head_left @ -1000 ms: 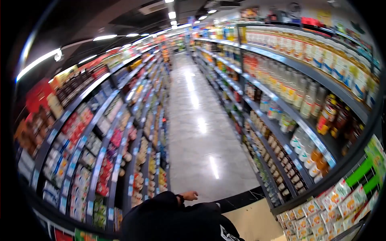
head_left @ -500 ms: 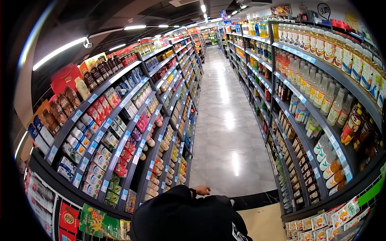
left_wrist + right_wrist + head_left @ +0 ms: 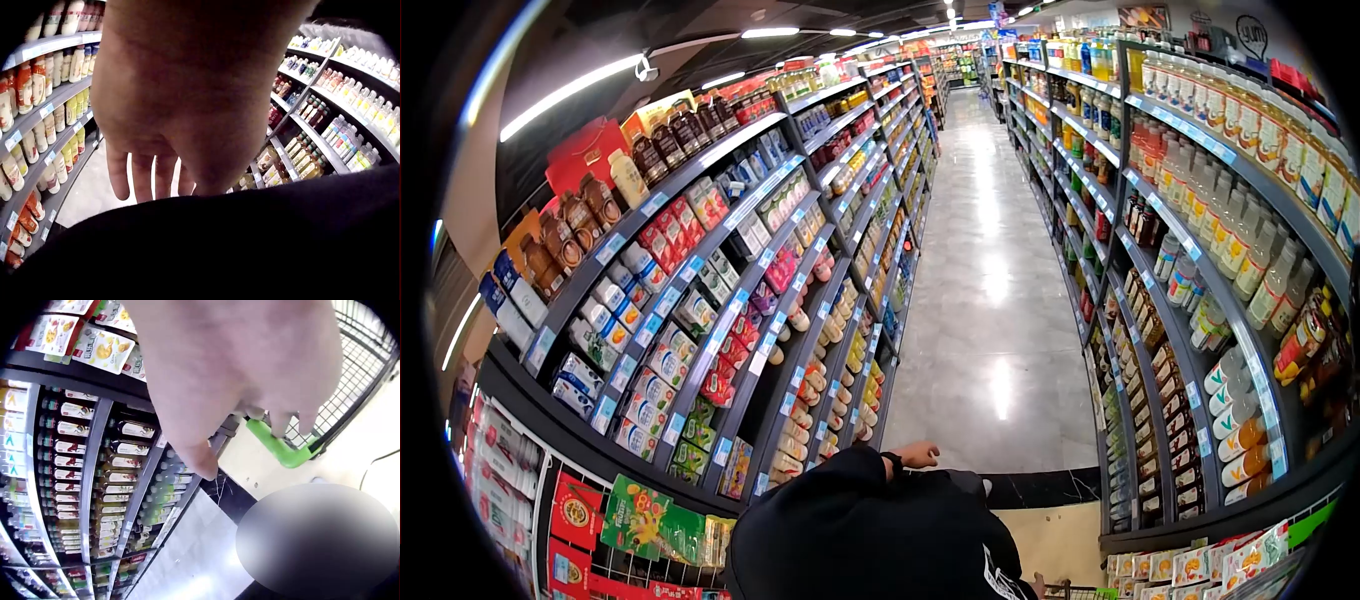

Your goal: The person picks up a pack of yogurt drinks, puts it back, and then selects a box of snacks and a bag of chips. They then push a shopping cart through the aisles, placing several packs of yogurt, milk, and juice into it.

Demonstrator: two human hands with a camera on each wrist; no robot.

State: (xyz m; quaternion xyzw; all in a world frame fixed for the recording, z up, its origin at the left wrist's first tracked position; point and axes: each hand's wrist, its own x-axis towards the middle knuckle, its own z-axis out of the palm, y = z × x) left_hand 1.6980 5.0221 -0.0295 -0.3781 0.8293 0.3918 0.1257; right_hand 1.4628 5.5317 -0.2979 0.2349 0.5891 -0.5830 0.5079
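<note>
My left hand (image 3: 917,455), with a dark band at the wrist, hangs in front of the body over the aisle floor. Its fingers point loosely down and hold nothing in the left wrist view, where a dark sleeve covers the lower part. At the bottom edge of the head view, my right hand (image 3: 1038,585) shows only in part, beside a wire shopping cart (image 3: 357,369). The right wrist view has its fingers bent over the cart's green handle (image 3: 284,452), with the thumb stretched off to the side.
Stocked shelves line both sides of the aisle: cartons and bottles on the left shelf (image 3: 700,262), glass bottles on the right shelf (image 3: 1200,255). Between them a shiny grey floor (image 3: 980,330) runs back. Snack packets (image 3: 1260,552) hang at the right shelf end, green packs (image 3: 655,520) at the left.
The head view has turned left, so the aisle sits further right. My right hand and part of the cart have come into view at the bottom. The left hand still hangs free.
</note>
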